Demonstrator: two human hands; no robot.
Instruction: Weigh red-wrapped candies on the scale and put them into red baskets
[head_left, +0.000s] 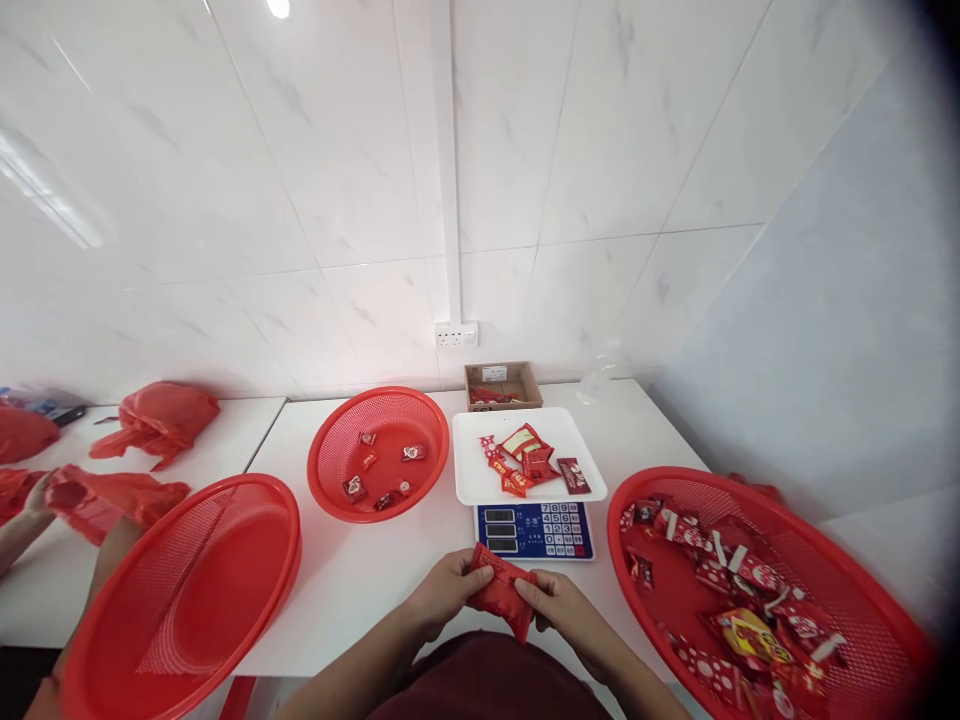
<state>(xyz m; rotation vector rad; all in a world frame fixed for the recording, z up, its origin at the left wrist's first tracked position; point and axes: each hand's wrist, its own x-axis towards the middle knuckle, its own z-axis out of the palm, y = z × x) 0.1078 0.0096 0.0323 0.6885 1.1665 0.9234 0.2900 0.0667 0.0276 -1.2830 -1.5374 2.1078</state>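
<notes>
Red pouch (501, 592), held low at table edge by both hands: left hand (444, 592) and right hand (564, 604) pinch its ends. Scale tray (480, 478) already carries some candies; right basket (862, 590) well stocked, so likely plenty left.

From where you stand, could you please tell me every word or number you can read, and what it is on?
Scale keypad: digits, seemingly "7 8 9", "4 5 6", "1 2 3" by rows, barely legible.
Scale displays: blank or too dim to read.
Red pouch held by left hand and right hand: print unreadable.
Sweet wrappers in the right basket: too blurred.
Box label: too small.
</notes>
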